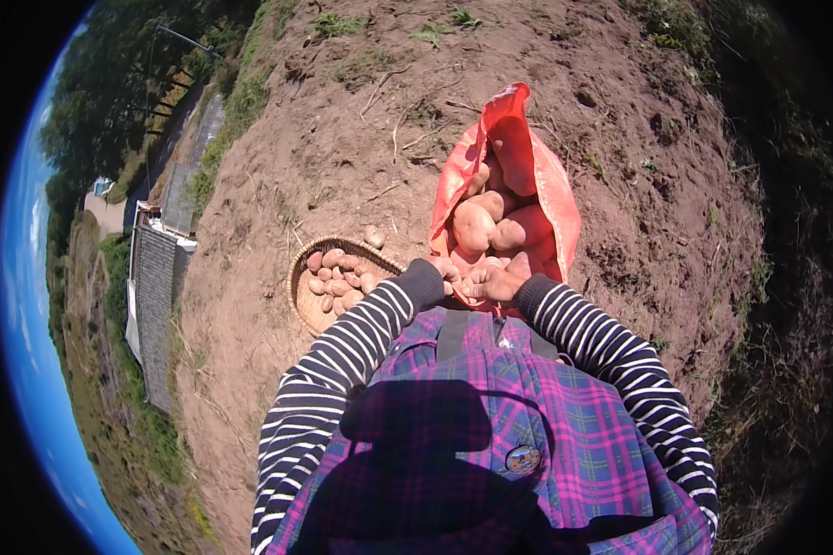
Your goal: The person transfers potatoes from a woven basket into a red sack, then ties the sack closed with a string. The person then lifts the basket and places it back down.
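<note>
Down close, I watch the left hand (445, 270) and right hand (493, 285) meet at the near edge of the red sack (553, 178), fingers curled; whether they clasp its cloth or a potato I cannot tell. The sack is on the soil (333, 176) straight ahead, its long axis running away from the person, its peaked tip pointing far and slightly right, its opening turned upward. Large potatoes (474, 227) fill it. Left of it, partly behind the striped sleeve (342, 356), a wicker basket (293, 289) holds smaller potatoes (334, 259); one pale potato (374, 236) lies just beyond its rim.
</note>
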`<state>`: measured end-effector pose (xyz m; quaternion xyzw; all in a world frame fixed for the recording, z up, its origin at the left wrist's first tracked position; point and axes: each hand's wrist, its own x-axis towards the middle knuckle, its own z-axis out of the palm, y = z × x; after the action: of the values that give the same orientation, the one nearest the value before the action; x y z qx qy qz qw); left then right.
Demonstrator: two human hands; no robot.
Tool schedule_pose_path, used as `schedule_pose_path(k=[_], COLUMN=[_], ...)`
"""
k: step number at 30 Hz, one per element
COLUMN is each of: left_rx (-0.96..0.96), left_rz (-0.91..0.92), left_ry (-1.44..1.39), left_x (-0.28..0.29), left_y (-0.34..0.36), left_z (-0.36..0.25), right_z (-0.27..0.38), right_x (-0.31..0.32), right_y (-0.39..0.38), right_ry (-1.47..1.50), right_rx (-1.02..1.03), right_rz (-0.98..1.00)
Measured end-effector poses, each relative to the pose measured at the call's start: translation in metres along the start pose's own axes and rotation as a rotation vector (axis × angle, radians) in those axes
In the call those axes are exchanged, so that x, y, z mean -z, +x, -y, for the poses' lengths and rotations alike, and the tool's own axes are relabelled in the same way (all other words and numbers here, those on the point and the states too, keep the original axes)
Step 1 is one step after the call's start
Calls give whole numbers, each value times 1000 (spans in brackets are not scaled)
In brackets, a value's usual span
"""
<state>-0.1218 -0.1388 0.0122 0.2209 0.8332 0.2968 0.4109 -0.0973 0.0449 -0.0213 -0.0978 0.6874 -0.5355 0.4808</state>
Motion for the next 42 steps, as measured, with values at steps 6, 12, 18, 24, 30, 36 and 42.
schedule_pose_path(k=[6, 12, 18, 24, 30, 36, 42], left_rx=[-13, 334, 212, -409, -1293, -785, -142], left_rz=[-129, -296, 23, -298, -561, -1142, -988], left_ry=[68, 216, -166, -1588, -1509, -1355, -353], left_x=[-2, -10, -13, 44, 149, 137, 52], left_y=[-8, -35, -23, -100, -216, -168, -28], left_z=[-11, -20, -17, -67, -128, -77, -77], right_z=[-9, 0, 14, 68, 111, 129, 35], right_x=[-8, -6, -2, 13, -41, 107, 164], right_y=[5, 1, -8, -23, -50, -130, -169], right_ry=[160, 346, 88, -233, -179, 278, 775], right_rx=[78, 135, 112, 761, 859, 582, 286], right_rz=[41, 103, 56, -478, 51, -472, -979])
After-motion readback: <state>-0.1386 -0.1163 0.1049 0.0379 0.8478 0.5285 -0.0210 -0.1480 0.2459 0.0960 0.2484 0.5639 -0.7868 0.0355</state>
